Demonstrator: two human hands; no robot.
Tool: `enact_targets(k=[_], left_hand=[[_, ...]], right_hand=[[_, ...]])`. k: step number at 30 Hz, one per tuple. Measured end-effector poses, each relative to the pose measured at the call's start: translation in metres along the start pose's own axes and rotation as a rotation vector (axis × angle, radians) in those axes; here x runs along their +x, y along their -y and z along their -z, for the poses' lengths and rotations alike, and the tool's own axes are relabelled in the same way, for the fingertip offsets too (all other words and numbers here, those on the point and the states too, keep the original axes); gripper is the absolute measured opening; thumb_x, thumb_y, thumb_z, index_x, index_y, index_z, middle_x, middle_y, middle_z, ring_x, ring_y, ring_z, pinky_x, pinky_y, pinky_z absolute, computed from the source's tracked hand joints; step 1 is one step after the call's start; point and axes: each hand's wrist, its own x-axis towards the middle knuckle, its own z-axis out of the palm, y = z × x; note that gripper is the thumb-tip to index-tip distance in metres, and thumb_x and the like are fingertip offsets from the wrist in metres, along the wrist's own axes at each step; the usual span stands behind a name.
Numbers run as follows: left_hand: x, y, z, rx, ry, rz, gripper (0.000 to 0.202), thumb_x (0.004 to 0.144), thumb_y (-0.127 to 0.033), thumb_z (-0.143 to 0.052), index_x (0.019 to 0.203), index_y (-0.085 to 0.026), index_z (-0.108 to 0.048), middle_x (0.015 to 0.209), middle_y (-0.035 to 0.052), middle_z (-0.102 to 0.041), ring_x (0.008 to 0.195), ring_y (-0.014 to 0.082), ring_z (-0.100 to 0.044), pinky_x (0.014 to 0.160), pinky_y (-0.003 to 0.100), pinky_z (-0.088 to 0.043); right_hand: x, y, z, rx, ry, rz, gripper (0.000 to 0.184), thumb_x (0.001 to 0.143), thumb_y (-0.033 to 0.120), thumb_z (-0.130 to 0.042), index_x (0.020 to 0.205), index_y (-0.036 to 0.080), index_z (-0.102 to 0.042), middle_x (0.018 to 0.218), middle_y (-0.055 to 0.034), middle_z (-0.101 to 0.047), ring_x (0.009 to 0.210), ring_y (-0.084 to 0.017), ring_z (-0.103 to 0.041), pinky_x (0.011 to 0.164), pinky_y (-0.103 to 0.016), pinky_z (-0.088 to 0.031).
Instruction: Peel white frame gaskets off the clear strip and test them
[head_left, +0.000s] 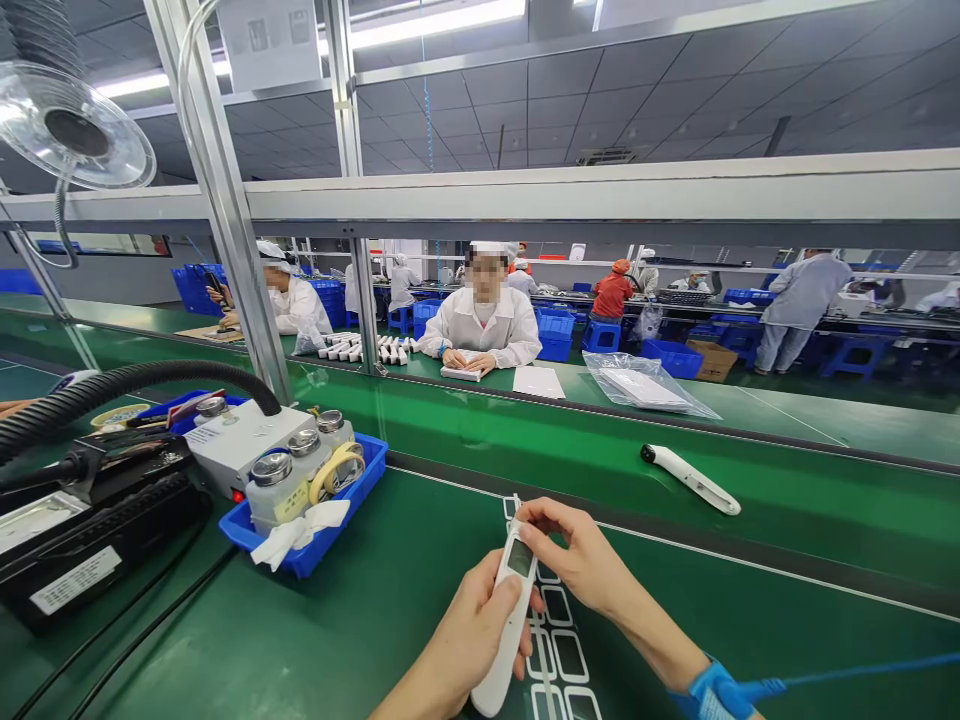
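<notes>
My left hand (480, 625) is wrapped around the body of a white handheld device (501, 650) with a small grey screen (519, 557) near its upper end. My right hand (574, 550) is at that upper end, its thumb and index finger closed against the edge above the screen. Whether a small piece is pinched there is hidden. Under and beside the device, a strip of white rounded-rectangle frames (568, 655) lies on the green bench. A blue wrist strap (712, 690) with a cord circles my right wrist.
Another white device with a black tip (694, 480) lies on the green conveyor beyond the bench. To the left stand a blue tray (304, 560) of bottles and tape, a black machine (97, 540) and a hose (142, 375). A co-worker (484, 325) sits opposite, behind a metal post (225, 200).
</notes>
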Motion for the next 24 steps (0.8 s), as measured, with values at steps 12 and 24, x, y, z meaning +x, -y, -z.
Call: enact_targets(k=[12, 24], left_hand=[[0.023, -0.021, 0.052, 0.124, 0.229, 0.097, 0.044, 0.077, -0.053, -0.054, 0.091, -0.012, -0.063, 0.083, 0.0101, -0.068, 0.066, 0.0169, -0.063, 0.056, 0.024, -0.048], [0.117, 0.0, 0.05, 1.114, -0.113, -0.368, 0.081, 0.063, -0.049, -0.071, 0.131, -0.015, -0.044, 0.145, 0.0158, -0.034, 0.137, 0.0336, -0.016, 0.111, 0.054, 0.0]], right_hand=[[-0.017, 0.013, 0.051, -0.265, 0.366, 0.03, 0.014, 0.069, 0.013, -0.068, 0.079, 0.02, -0.063, 0.075, 0.0031, -0.054, 0.069, -0.014, -0.049, 0.063, -0.023, -0.037], [0.101, -0.141, 0.087, -0.438, -0.564, -0.431, 0.018, 0.065, 0.03, -0.061, 0.067, 0.019, -0.047, 0.067, -0.0073, -0.053, 0.067, -0.026, -0.052, 0.059, -0.033, -0.036]])
